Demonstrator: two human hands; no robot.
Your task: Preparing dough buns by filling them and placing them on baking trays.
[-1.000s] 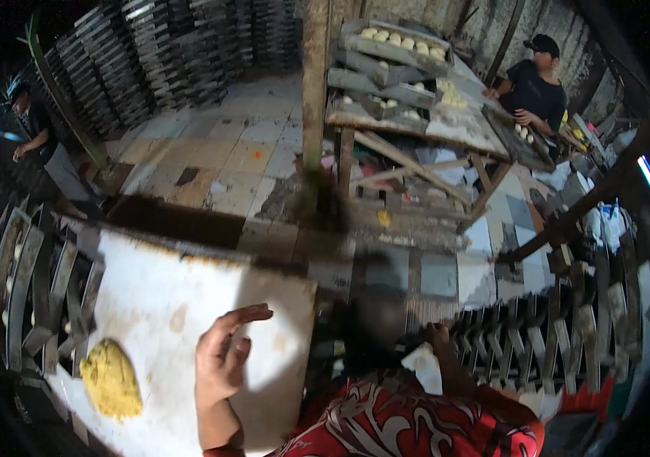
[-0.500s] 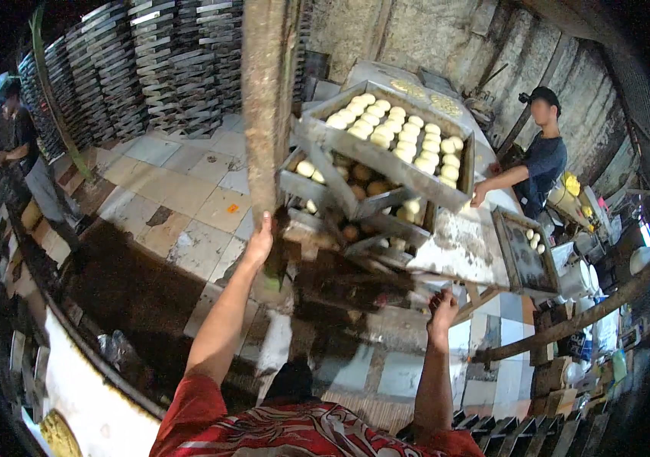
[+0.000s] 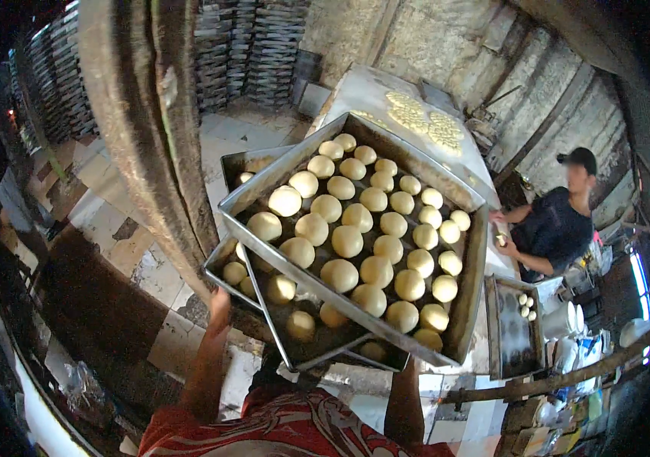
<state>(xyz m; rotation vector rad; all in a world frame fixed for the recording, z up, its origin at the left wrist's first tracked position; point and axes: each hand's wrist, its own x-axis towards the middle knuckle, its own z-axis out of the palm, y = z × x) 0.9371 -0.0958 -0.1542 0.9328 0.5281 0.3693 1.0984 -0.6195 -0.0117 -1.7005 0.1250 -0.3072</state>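
Observation:
Criss-crossed metal trays fill the centre, the top one (image 3: 280,270) holding rows of round pale dough balls (image 3: 348,241). More balls show in a lower tray (image 3: 323,356), turned at a different angle. At the stack's lower left corner, beside the wooden post (image 3: 142,137), my left hand (image 3: 219,302) grips a low tray edge, its fingertips partly hidden. My right forearm (image 3: 405,404) rises to the underside of the stack on the right; that hand's fingers are hidden behind the trays.
Behind stands a pale table (image 3: 355,84) with flat dough pieces (image 3: 424,122). A co-worker (image 3: 553,221) stands right of it, near a small tray of balls (image 3: 514,339). A wooden pole (image 3: 569,373) crosses lower right. Tall tray stacks (image 3: 249,53) line the back left.
My view has moved from the white tabletop to the tray stack, now much larger and closer. My hands have moved up to it, the left reaching its corner, the right passing beneath.

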